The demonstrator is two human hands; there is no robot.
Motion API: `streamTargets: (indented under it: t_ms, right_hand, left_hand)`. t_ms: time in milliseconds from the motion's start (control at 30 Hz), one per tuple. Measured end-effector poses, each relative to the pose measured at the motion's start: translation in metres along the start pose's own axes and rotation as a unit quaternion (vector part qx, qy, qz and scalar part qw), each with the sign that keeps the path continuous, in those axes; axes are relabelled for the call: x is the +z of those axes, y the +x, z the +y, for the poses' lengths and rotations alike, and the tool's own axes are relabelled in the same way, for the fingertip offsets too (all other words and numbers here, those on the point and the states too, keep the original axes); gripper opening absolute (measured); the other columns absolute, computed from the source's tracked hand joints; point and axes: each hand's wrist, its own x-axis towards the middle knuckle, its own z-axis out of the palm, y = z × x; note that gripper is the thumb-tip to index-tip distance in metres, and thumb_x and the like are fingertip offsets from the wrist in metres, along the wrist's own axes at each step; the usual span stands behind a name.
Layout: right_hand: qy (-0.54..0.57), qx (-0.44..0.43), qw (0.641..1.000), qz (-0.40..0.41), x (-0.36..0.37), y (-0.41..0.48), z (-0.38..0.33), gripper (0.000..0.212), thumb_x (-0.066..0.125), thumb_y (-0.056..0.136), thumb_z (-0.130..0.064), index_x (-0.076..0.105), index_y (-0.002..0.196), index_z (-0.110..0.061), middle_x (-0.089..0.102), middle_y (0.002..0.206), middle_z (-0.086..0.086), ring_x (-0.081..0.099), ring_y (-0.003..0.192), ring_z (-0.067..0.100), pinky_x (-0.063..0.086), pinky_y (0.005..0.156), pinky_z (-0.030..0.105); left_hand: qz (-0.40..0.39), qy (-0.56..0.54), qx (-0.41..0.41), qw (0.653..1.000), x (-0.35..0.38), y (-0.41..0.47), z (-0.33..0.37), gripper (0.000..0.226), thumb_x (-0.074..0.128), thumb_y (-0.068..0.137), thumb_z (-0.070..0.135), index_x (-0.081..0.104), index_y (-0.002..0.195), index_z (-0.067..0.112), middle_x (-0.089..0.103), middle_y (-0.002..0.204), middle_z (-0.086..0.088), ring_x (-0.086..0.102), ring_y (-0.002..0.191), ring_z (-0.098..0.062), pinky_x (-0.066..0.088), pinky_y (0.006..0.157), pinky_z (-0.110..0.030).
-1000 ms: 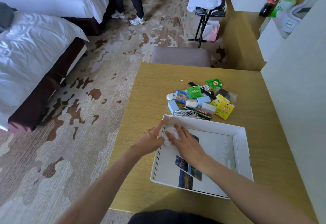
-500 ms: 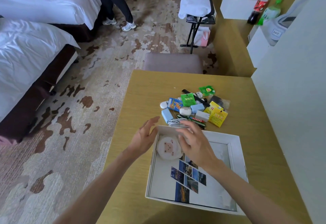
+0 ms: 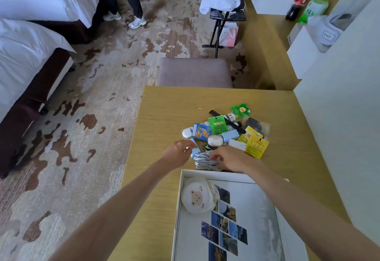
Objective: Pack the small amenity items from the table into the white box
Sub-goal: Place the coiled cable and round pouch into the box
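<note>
Now both hands are at the near edge of the pile of small amenity items [image 3: 224,131], which lies on the counter [image 3: 164,106] just beyond the far wall of the white box [image 3: 265,201]. The right hand [image 3: 231,160] rests on a bundle of white cable [image 3: 203,161], with its fingers curled over the loops; I judge the grip is closing on the bundle, but I cannot tell if it has firm hold already. The left hand [image 3: 178,153] is just beside the bundle on the left, its fingers loosely bent near a pale blue packet [image 3: 194,150], and it seems to hold nothing.

In the box there is one item already, a round white pouch with a sheep face [image 3: 198,196], in the far left corner. The rest of the box floor is free, only printed with small photos.

The cable should be light and soft, and the loops can fall open or catch on the neighbouring packets. It is better to take it across the middle, around all loops together. The sachets and the small boxes in the pile are thin and light, probably a little slippery, so pinching at the edges will work. The black comb [image 3: 226,121] is stiff and is easy to lift by one end.
</note>
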Motion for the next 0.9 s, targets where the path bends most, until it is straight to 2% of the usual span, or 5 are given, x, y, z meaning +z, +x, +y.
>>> streamTargets:
  t_ms: [267, 400, 567, 700, 900]
  right_hand:
    - [-0.122, -0.012, 0.992, -0.045, -0.004, 0.013, -0.015, 0.023, 0.060, 0.087, -0.022, 0.068, 0.107, -0.016, 0.065, 0.114, 0.004, 0.062, 0.099, 0.022, 0.048, 0.078, 0.029]
    - [-0.043, -0.013, 0.999, -0.008, -0.001, 0.010, 0.000, 0.013, 0.065, 0.083, -0.032, 0.069, 0.095, -0.028, 0.067, 0.096, -0.007, 0.060, 0.078, 0.009, 0.040, 0.056, 0.021]
    - [0.130, -0.017, 0.991, 0.028, -0.012, -0.002, 0.035, 0.019, 0.075, 0.082, -0.027, 0.067, 0.099, -0.023, 0.065, 0.098, -0.009, 0.061, 0.091, 0.009, 0.048, 0.075, 0.020]
    - [0.351, -0.006, 0.933, 0.081, -0.024, -0.029, 0.053, 0.009, 0.075, 0.081, -0.026, 0.074, 0.088, -0.022, 0.074, 0.089, -0.002, 0.068, 0.086, 0.011, 0.052, 0.075, 0.020]
    - [0.593, 0.009, 0.789, 0.163, -0.013, -0.058, 0.063, 0.015, 0.057, 0.093, -0.016, 0.071, 0.093, -0.014, 0.073, 0.111, 0.006, 0.067, 0.107, 0.021, 0.052, 0.094, 0.035]
  left_hand:
    - [-0.060, -0.007, 0.015, 0.998, 0.007, 0.027, -0.013, 0.035, 0.040, 0.090, 0.005, 0.067, 0.108, 0.017, 0.069, 0.113, 0.002, 0.065, 0.091, -0.015, 0.052, 0.078, -0.027]
    - [-0.039, -0.052, 0.033, 0.997, 0.009, 0.034, -0.016, 0.034, 0.040, 0.088, 0.002, 0.068, 0.100, 0.018, 0.072, 0.102, 0.003, 0.065, 0.081, -0.013, 0.048, 0.065, -0.021]
    - [-0.040, -0.030, 0.014, 0.999, 0.012, 0.042, -0.011, 0.025, 0.046, 0.095, 0.019, 0.068, 0.107, 0.020, 0.069, 0.109, 0.002, 0.066, 0.090, -0.018, 0.054, 0.080, -0.034]
    - [-0.066, 0.031, 0.088, 0.993, 0.017, 0.047, 0.007, 0.023, 0.050, 0.096, 0.028, 0.066, 0.111, 0.020, 0.067, 0.113, 0.001, 0.062, 0.088, -0.015, 0.044, 0.075, -0.024]
    - [-0.193, 0.258, 0.136, 0.937, 0.034, 0.065, 0.034, 0.036, 0.056, 0.090, 0.042, 0.059, 0.117, 0.018, 0.062, 0.117, -0.004, 0.059, 0.106, -0.022, 0.049, 0.080, -0.034]
